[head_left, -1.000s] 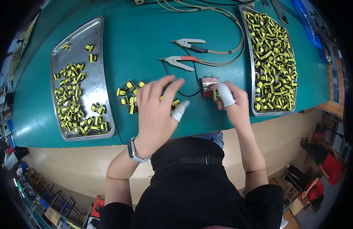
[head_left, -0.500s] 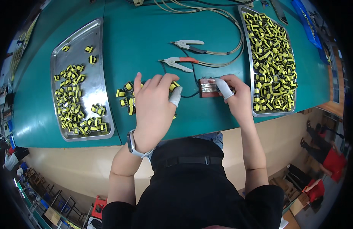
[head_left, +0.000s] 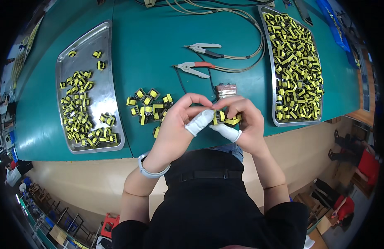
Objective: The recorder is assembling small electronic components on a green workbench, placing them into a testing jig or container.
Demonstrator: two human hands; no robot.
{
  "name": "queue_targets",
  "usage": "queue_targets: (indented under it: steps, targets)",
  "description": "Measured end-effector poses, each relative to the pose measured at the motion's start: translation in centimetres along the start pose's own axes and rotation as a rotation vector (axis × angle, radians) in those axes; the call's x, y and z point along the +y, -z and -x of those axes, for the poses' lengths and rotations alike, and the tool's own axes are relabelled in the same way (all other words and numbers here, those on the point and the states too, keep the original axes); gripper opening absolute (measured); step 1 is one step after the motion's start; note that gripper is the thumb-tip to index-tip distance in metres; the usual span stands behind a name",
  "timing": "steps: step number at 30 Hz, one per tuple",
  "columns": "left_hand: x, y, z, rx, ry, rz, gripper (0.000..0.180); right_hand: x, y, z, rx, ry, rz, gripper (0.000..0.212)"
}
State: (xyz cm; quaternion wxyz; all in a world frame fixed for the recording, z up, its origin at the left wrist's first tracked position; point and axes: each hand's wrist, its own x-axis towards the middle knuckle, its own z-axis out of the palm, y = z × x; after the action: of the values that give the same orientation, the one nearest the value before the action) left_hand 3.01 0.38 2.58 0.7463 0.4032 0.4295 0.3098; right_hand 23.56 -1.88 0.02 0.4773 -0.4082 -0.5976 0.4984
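Yellow parts [head_left: 226, 118] lie in a short row running left-right, gripped between left hand [head_left: 179, 126] and right hand [head_left: 246, 124] fingers above the worktop [head_left: 150, 62] edge.

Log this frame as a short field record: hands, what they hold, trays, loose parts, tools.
left hand: white cot on thumb, touching the held parts
right hand: white cot on thumb, gripping small yellow parts
left tray: steel, partly filled with yellow parts
right tray: steel, densely filled with yellow parts
loose pile: yellow parts on the teal table, beside the left hand
clip leads: two, wired, lying unused beyond the hands
small block: metallic, just beyond the fingers
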Motion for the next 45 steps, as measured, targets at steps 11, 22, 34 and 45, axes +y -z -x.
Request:
queue_targets:
  steps: [11,22,34,45]
  targets:
    - [1.0,2.5,2.3,-0.109,-0.485,-1.476,0.048,0.7,4.4,-1.1,0.072,-0.057,0.724,0.034]
    - [0.2,2.7,1.9,-0.020,-0.598,-1.249,0.030,-0.3,4.0,-1.3,0.010,-0.130,0.530,0.029]
    - [-0.8,0.4,1.1,0.161,-0.694,-0.999,0.051,-0.5,-1.1,0.5,0.035,-0.519,-0.446,0.032]
    - [-2.2,2.5,0.8,0.270,-0.508,-1.488,0.038,1.8,2.5,-1.6,0.370,-0.471,0.315,0.016]
